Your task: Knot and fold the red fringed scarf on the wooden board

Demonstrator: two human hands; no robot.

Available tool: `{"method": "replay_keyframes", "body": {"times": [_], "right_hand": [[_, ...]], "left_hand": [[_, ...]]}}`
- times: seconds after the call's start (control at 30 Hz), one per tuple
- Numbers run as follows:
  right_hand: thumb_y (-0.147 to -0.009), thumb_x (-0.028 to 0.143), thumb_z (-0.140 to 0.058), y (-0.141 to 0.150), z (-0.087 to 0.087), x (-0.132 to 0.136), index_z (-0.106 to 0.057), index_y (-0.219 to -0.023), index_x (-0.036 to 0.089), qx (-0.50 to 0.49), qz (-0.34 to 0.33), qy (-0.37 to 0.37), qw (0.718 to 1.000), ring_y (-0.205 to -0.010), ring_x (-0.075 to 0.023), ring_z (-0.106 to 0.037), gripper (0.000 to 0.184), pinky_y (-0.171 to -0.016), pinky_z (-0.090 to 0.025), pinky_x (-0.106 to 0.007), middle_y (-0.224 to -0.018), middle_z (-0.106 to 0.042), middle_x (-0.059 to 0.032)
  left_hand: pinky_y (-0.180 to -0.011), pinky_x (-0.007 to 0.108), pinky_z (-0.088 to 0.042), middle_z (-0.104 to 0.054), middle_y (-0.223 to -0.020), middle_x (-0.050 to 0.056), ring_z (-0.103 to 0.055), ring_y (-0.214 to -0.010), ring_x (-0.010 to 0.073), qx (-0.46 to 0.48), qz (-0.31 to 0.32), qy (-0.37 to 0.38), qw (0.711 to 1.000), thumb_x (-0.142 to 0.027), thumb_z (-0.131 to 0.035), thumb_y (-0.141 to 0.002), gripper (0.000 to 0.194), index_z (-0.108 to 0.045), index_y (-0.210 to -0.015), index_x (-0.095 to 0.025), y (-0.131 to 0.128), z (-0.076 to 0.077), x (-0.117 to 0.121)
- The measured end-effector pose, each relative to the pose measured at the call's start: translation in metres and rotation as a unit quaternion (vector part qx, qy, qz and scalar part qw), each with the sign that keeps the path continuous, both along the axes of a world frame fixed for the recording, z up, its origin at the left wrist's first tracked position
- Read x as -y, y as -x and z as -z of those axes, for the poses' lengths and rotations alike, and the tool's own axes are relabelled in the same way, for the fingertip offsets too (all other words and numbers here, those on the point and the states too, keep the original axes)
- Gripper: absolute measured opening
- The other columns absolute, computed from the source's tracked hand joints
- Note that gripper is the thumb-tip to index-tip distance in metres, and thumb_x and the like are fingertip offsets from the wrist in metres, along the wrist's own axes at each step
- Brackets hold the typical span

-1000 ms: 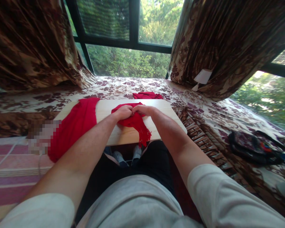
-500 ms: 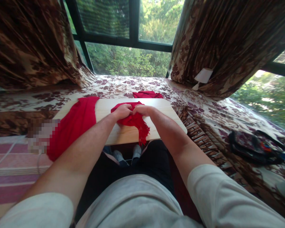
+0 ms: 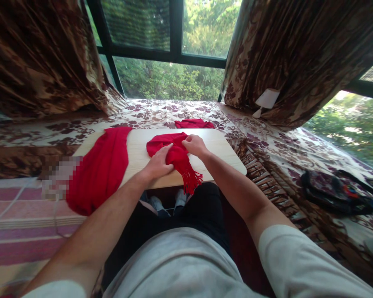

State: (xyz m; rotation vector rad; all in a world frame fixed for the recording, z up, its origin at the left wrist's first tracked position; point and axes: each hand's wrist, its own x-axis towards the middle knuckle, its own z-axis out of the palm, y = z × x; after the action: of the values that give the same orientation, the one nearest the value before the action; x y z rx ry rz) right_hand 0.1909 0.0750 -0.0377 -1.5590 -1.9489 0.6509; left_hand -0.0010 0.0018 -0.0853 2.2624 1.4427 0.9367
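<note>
A red scarf (image 3: 178, 156) lies bunched on the pale wooden board (image 3: 139, 159), its fringe hanging over the near edge. My left hand (image 3: 160, 162) grips the scarf's near left side, thumb toward me and fingers on top of the cloth. At the upper right of the bundle, my right hand (image 3: 195, 145) pinches the scarf's edge with fingers curled. Another red cloth (image 3: 101, 165) is draped over the board's left end and hangs down beside it. Beyond the far edge sits a smaller folded red cloth (image 3: 194, 123).
A floral-covered ledge (image 3: 149, 111) runs behind the board below the window. To the right are a small white lamp (image 3: 267, 99) and a dark bag (image 3: 332, 192). Striped bedding (image 3: 15, 219) lies at the left, and my legs are under the board.
My hands have moved apart: the left came down and toward me, the right shifted slightly right and up. The scarf's fringe end has shifted right and spread out.
</note>
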Motion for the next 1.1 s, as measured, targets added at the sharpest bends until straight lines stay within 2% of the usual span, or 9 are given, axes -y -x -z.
{"method": "replay_keyframes", "body": {"times": [0.1,0.23,0.33,0.47,0.57,0.63,0.83,0.97,1.1], "right_hand": [[-0.085,0.056,-0.057,-0.019,0.01,0.022,-0.061,-0.056,0.017,0.027,-0.053,0.144,0.988,-0.052,-0.0134,-0.052,0.048,-0.049,-0.037,-0.024,-0.052,-0.056,-0.0021],[-0.071,0.046,-0.075,-0.034,0.027,0.052,-0.056,-0.053,0.019,0.03,-0.107,0.2,0.973,-0.041,-0.0074,-0.035,0.038,-0.041,-0.024,-0.022,-0.042,-0.042,0.0058],[-0.073,0.034,-0.07,-0.03,0.029,0.063,-0.06,-0.06,0.017,-0.119,-0.117,0.231,0.959,-0.041,-0.0071,-0.038,0.023,-0.04,-0.026,-0.021,-0.046,-0.047,0.0058],[-0.077,0.03,-0.066,-0.014,0.016,0.067,-0.063,-0.072,0.016,-0.353,-0.085,0.254,0.896,-0.05,-0.0105,-0.053,0.015,-0.048,-0.041,-0.02,-0.058,-0.061,0.0003],[-0.083,0.034,-0.061,-0.005,0.011,0.067,-0.064,-0.078,0.016,-0.438,-0.085,0.25,0.859,-0.06,-0.0128,-0.061,0.019,-0.056,-0.049,-0.021,-0.067,-0.066,-0.0028],[-0.086,0.032,-0.054,-0.004,0.014,0.067,-0.061,-0.075,0.017,-0.436,-0.082,0.237,0.865,-0.055,-0.0127,-0.058,0.021,-0.051,-0.046,-0.022,-0.062,-0.062,-0.0013],[-0.08,0.016,-0.051,-0.009,0.029,0.072,-0.062,-0.067,0.018,-0.093,-0.115,0.042,0.988,-0.07,-0.018,-0.064,0.018,-0.066,-0.049,-0.026,-0.071,-0.066,-0.0034],[-0.086,0.019,-0.052,0.002,0.035,0.088,-0.073,-0.091,0.015,0.192,-0.124,-0.093,0.969,-0.095,-0.0285,-0.068,0.022,-0.08,-0.051,-0.034,-0.104,-0.072,-0.0178],[-0.089,0.022,-0.052,0.02,0.04,0.094,-0.074,-0.103,0.015,0.306,-0.133,-0.094,0.938,-0.099,-0.0297,-0.069,0.027,-0.078,-0.054,-0.034,-0.108,-0.071,-0.0206]], "left_hand": [[-0.121,0.038,-0.029,-0.047,-0.152,0.014,-0.043,-0.142,0.0278,0.001,-0.02,0.007,1.0,-0.023,-0.059,-0.074,0.08,-0.04,-0.151,-0.013,-0.001,0.002,-0.003],[-0.12,0.037,-0.032,-0.05,-0.15,0.013,-0.047,-0.138,0.0267,-0.019,-0.003,-0.006,1.0,-0.019,-0.058,-0.073,0.078,-0.044,-0.15,-0.014,-0.001,0.004,-0.006],[-0.12,0.04,-0.032,-0.045,-0.154,0.01,-0.042,-0.142,0.0283,-0.053,0.013,0.004,0.998,-0.021,-0.063,-0.07,0.085,-0.042,-0.152,-0.02,-0.001,0.005,-0.005],[-0.117,0.046,-0.035,-0.035,-0.161,0.009,-0.037,-0.144,0.0341,-0.087,-0.004,0.019,0.996,-0.035,-0.074,-0.07,0.09,-0.04,-0.153,-0.03,-0.006,-0.001,-0.002],[-0.114,0.045,-0.038,-0.051,-0.149,0.008,-0.048,-0.136,0.0313,-0.068,-0.024,-0.008,0.997,-0.035,-0.069,-0.076,0.064,-0.059,-0.139,-0.028,-0.011,-0.006,-0.005],[-0.111,0.044,-0.04,-0.067,-0.128,0.009,-0.058,-0.122,0.0289,-0.061,-0.021,-0.023,0.998,-0.032,-0.062,-0.081,0.038,-0.073,-0.117,-0.024,-0.014,-0.01,-0.011],[-0.088,0.041,-0.051,-0.073,-0.086,0.011,-0.065,-0.086,0.0258,-0.017,-0.048,-0.015,0.999,-0.024,-0.051,-0.082,0.029,-0.079,-0.084,-0.018,-0.017,-0.013,-0.024],[-0.09,0.041,-0.05,-0.071,-0.091,0.011,-0.064,-0.092,0.0266,0.016,-0.055,-0.055,0.997,-0.028,-0.051,-0.084,0.03,-0.08,-0.085,-0.019,-0.02,-0.008,-0.02],[-0.104,0.04,-0.047,-0.069,-0.12,0.01,-0.062,-0.112,0.0261,0.094,-0.051,-0.069,0.992,-0.031,-0.054,-0.084,0.028,-0.079,-0.09,-0.019,-0.021,0.002,-0.02]]}}
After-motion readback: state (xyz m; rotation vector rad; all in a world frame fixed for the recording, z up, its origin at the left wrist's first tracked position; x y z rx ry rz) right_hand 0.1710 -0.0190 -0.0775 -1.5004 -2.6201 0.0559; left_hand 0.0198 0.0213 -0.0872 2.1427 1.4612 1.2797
